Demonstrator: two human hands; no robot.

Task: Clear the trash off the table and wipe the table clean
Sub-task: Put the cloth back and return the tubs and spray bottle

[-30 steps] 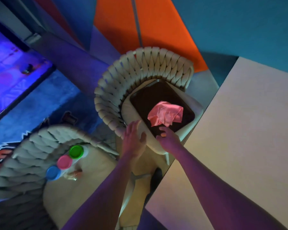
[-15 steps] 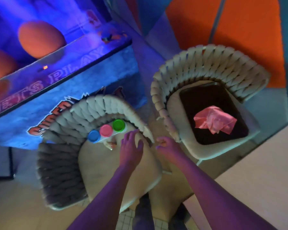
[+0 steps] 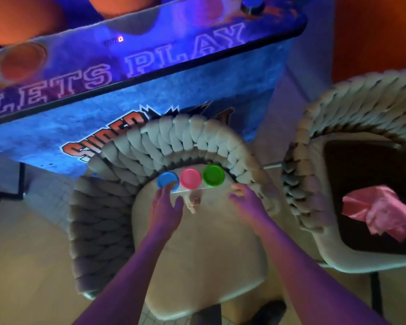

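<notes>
Head view: we see three little tubs, blue lid [image 3: 167, 180], pink lid [image 3: 190, 178], green lid [image 3: 213, 175], on a chair seat [image 3: 204, 249]. Our left hand [image 3: 165, 208] touches the blue one, fingers loose. Our right hand [image 3: 246, 200] has a curled, empty grip beside them. A pink cloth [image 3: 380, 213] lies on the tray [image 3: 361, 165] further right.

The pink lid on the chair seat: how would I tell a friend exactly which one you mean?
Find the woven-backed chair standing in front of the blue arcade cabinet. At the back of its seat, against the backrest, three round lids sit in a row. The pink lid is the middle one, with the blue lid on its left and the green lid on its right.
</notes>
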